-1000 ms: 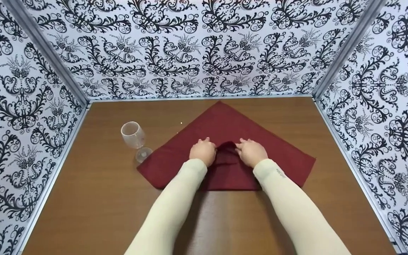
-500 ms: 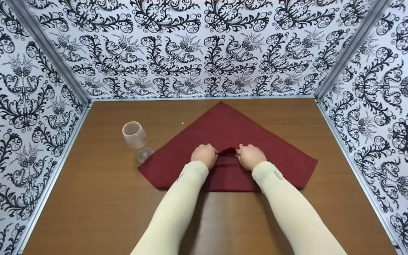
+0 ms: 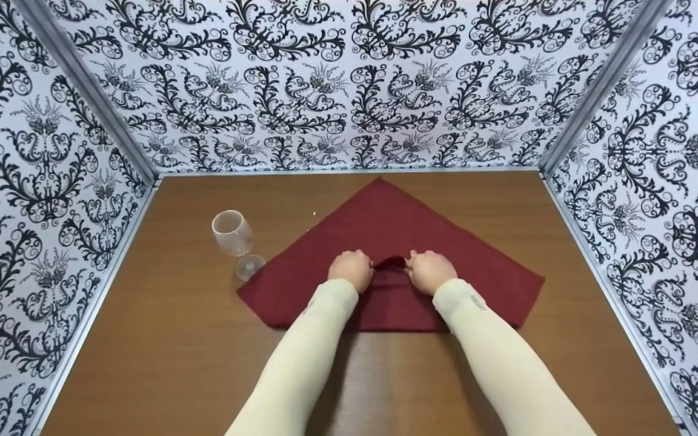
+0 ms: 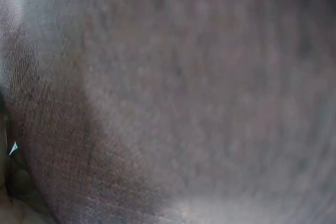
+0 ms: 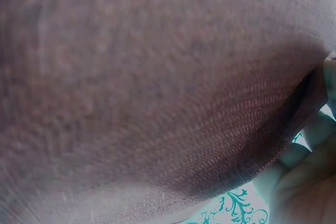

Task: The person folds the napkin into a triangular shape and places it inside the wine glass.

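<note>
A dark red cloth napkin (image 3: 385, 218) lies on the table with one corner pointing to the back wall and a straight folded edge at the front. Both hands are over its middle, a short gap apart. My left hand (image 3: 352, 269) pinches the left part of a raised, arched edge of the cloth, and my right hand (image 3: 431, 271) pinches the right part. Close-up cloth (image 4: 199, 98) fills most of the left wrist view. In the right wrist view, curled fingers (image 5: 310, 182) grip the edge of the napkin (image 5: 157, 103).
An upright clear wine glass (image 3: 232, 233) stands left of the napkin, its foot right at the cloth's left edge. The brown wooden table (image 3: 161, 363) is bordered by patterned walls (image 3: 300, 91) at the back and both sides.
Both hands have drawn slightly toward the person, and the raised cloth edge between them has come nearer and lower. The fingers look more curled than before. The glass stays put.
</note>
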A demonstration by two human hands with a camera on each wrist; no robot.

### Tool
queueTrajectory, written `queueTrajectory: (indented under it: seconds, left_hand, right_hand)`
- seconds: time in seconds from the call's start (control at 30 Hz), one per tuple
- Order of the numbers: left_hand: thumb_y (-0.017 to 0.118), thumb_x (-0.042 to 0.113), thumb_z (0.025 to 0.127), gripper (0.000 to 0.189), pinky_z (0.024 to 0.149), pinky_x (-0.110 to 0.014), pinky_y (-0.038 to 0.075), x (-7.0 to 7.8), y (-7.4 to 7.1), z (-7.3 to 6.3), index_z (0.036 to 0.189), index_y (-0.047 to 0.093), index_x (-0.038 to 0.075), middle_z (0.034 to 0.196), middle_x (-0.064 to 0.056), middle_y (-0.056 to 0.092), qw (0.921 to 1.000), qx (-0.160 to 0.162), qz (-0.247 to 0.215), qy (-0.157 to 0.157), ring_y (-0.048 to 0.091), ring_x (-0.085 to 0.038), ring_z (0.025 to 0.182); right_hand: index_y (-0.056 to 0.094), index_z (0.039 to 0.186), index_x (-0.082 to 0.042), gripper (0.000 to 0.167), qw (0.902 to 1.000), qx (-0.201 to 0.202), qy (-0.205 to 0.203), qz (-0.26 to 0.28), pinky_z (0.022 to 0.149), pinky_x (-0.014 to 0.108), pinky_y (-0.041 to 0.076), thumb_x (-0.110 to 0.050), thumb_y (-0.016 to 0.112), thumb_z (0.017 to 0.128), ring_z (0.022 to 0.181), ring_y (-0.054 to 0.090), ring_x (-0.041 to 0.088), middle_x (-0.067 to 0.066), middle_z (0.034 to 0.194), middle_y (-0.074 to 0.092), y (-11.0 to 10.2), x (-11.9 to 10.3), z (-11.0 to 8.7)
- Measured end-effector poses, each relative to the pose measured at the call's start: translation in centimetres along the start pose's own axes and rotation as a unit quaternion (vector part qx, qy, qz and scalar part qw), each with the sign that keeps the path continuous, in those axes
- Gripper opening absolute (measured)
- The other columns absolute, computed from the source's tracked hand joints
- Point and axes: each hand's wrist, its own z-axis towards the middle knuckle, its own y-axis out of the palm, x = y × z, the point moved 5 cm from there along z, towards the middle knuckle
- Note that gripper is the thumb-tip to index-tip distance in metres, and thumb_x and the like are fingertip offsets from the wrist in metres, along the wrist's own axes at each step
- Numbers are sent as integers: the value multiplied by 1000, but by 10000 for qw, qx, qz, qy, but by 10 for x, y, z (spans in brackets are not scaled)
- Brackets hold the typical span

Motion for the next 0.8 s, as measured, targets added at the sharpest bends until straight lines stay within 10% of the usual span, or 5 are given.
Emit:
queueTrajectory:
  seconds: [0.17,0.4,0.8]
  left_hand:
    - [69,31,99,20,88,-49,63,3,-9,3,99,84,19,108,-9,81,10000,41,59,26,77,-33,102]
    - [71,35,100,26,100,-46,59,6,-17,12,123,80,27,137,-1,73,9999,-58,79,68,72,-29,121]
    - [71,35,100,16,94,-47,61,2,-2,5,109,84,29,117,-2,81,9997,-116,196,-125,76,-31,109]
  right_hand:
    - [83,108,-11,21,10000,-83,-10,53,91,57,59,-23,67,101,101,75,42,14,113,80,-11,1,3]
    - [74,133,-11,33,9974,30,422,585,117,53,46,-18,63,103,138,59,39,17,152,59,-25,2,13]
    - [74,132,-6,34,9985,-391,258,277,115,56,47,-21,64,104,134,59,50,21,148,62,3,-4,7]
